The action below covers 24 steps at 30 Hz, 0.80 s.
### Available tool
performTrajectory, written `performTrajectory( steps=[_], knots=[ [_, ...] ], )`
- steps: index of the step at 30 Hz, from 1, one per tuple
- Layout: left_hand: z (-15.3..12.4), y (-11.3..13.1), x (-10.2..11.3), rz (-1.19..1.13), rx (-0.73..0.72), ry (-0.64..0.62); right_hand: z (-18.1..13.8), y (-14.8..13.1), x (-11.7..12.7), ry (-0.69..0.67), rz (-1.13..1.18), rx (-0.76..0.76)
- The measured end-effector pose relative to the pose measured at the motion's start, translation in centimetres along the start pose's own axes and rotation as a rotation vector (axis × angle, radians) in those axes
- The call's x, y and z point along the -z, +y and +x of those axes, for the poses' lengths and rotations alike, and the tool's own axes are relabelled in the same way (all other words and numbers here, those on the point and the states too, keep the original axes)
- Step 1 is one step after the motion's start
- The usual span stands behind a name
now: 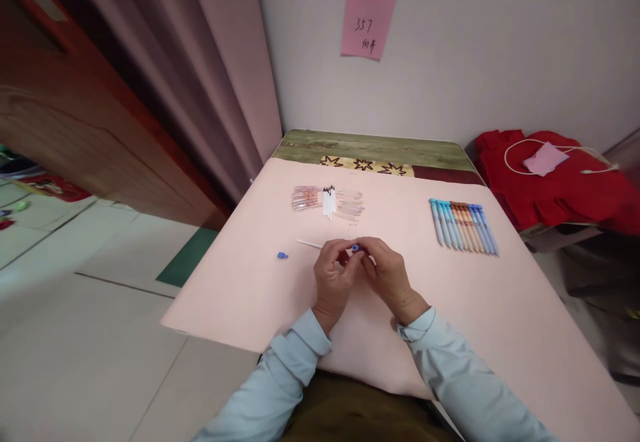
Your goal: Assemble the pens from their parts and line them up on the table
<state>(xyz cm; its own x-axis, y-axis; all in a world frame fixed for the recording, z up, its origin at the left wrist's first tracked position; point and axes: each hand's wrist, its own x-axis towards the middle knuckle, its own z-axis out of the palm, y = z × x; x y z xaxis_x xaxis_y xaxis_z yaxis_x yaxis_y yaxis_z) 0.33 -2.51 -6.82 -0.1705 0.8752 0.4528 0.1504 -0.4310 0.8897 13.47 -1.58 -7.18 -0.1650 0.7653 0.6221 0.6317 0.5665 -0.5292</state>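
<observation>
Small blue plastic piece with a round end (355, 248): it's up at my fingertips, over the near middle of the table, round end facing me. My left hand (334, 279) and right hand (387, 272) are both pinched narrow on it, tips meeting. Can't tell if my curled fingers hide another part.

Step in hand, my read: two-handed fitting or adjusting of that piece. Next move calls for small, careful finger pressure, both pinches kept in line.

Just left of my left hand: thin white plastic stick (309, 244), near end hidden behind my fingers. Further left, a second stubby blue plastic piece (283, 255), lying loose on the pale pink table cover (235, 275).

Far side, left to right: clear tubes with orange-pink print (306, 198), white sticks with dark tips (329, 203), slim clear plastic parts (351, 205).

Far right: neat row of turquoise, brown and blue pens (465, 227), side by side, tips toward me. Well apart from my hands.
</observation>
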Motion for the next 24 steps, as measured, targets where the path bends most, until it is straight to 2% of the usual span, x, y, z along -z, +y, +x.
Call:
performTrajectory(
  steps=[3, 10, 24],
  knots=[
    [0.19, 0.13, 0.28, 0.096, -0.111, -0.022, -0.16, -0.01, -0.44, -0.004, 0.029, -0.011],
    [-0.07, -0.12, 0.56, 0.149, -0.187, -0.034, -0.4, 0.28, -0.79, -0.012, -0.024, -0.012],
    [-0.12, 0.28, 0.65, 0.134, -0.145, -0.059, -0.21, -0.16, -0.5, -0.047, -0.058, -0.045]
  ],
)
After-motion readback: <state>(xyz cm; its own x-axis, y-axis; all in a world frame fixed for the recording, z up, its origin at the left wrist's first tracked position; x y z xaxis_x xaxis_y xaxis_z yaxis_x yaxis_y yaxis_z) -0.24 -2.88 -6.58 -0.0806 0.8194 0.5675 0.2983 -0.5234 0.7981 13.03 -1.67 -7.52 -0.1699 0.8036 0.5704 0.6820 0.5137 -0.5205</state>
